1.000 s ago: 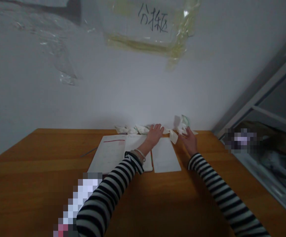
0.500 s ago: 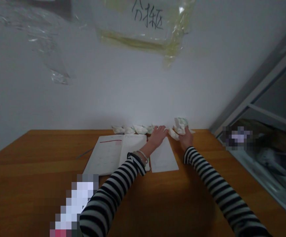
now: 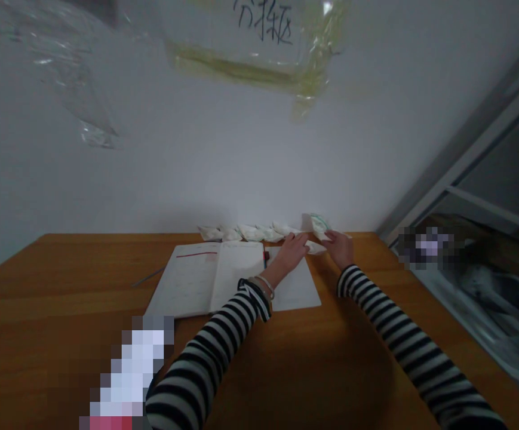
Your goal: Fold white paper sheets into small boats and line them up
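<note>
At the back of the desk, my left hand (image 3: 290,252) has its fingers bent and closed at the left end of a small crumpled white packet (image 3: 315,247). My right hand (image 3: 340,248) is closed at the edge of another white packet with a green line (image 3: 318,224), which stands up against the wall. Some of the right fingers are hidden behind the packets. Left of my hands, several similar white packets (image 3: 248,232) lie in a row along the wall. Under my left wrist are an open notebook (image 3: 192,278) and a loose white sheet (image 3: 297,291).
The wooden desk (image 3: 84,269) meets a pale wall (image 3: 174,161). A pen-like thin rod (image 3: 148,276) lies left of the notebook. A taped sign (image 3: 259,36) hangs above. On the right is a framed opening (image 3: 474,197) with dark items inside. A blurred-out patch (image 3: 129,364) covers something at front left.
My right hand has drawn slightly down and right; the bunched white packet there now shows its green line. My left hand has shifted a little towards the lower packet. The view has tilted slightly.
</note>
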### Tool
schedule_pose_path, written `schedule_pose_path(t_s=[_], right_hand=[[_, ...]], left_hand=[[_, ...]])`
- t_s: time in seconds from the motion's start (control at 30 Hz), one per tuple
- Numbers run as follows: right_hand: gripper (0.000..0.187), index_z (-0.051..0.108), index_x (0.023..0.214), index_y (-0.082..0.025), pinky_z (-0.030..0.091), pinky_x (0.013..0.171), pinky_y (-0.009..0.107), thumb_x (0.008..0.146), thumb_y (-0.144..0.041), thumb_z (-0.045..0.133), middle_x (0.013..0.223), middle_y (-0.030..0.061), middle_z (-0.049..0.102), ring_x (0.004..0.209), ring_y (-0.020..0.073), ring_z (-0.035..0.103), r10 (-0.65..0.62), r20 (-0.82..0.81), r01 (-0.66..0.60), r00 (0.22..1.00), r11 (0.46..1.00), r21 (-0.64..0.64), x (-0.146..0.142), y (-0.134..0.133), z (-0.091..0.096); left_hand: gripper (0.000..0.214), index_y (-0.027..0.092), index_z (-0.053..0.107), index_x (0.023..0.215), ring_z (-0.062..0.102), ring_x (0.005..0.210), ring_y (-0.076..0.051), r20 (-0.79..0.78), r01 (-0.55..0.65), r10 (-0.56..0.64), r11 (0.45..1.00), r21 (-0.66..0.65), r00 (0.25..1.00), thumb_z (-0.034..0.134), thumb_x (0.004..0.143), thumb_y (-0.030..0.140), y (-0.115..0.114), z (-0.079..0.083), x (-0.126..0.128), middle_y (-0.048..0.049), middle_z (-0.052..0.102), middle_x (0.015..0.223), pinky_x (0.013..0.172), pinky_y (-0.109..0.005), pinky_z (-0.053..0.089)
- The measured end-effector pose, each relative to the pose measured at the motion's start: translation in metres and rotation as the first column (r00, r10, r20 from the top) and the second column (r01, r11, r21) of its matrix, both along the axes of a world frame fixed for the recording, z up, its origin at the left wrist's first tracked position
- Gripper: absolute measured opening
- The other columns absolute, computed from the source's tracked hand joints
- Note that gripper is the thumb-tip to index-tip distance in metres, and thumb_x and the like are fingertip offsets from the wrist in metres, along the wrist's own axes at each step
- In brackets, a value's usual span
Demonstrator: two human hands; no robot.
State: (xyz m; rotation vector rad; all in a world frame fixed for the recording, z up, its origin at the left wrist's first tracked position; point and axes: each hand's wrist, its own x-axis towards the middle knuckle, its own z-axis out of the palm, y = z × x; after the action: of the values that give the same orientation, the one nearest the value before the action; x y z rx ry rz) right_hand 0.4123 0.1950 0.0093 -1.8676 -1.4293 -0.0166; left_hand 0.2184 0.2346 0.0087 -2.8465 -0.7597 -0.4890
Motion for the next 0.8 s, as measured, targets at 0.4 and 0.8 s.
schedule_pose_path(t_s=[0.4,0.8], right_hand=[[0.019,0.079,0.086,-0.022,0.045,0.068,0.032,0.088,-0.035,0.065,0.082,0.0104,0.076,0.079,0.0265,0.069,0.061,0.391,0.025,0.919,0.977,-0.212,-0.017,-0.031,0.035],[0.012,0.077,0.083,-0.02,0.046,0.079,0.033,0.088,-0.022,0.066,0.092,0.0113,0.068,0.096,0.0269,0.058,0.268,0.508,-0.178,0.819,0.959,-0.22,0.008,-0.028,0.027]], left_hand=[[0.019,0.013,0.069,0.105,0.05,0.115,-0.027,0.094,-0.051,0.063,0.992,-0.118,0.994,0.052,0.097,0.017,-0.002,-0.007,0.007,-0.0126,0.061,0.114,0.093,-0.04,0.036],[0.018,0.013,0.069,0.103,0.05,0.108,-0.024,0.205,0.023,0.023,0.975,-0.22,0.979,0.053,0.095,0.016,0.003,-0.022,0.011,-0.0097,0.062,0.112,0.095,-0.036,0.038]])
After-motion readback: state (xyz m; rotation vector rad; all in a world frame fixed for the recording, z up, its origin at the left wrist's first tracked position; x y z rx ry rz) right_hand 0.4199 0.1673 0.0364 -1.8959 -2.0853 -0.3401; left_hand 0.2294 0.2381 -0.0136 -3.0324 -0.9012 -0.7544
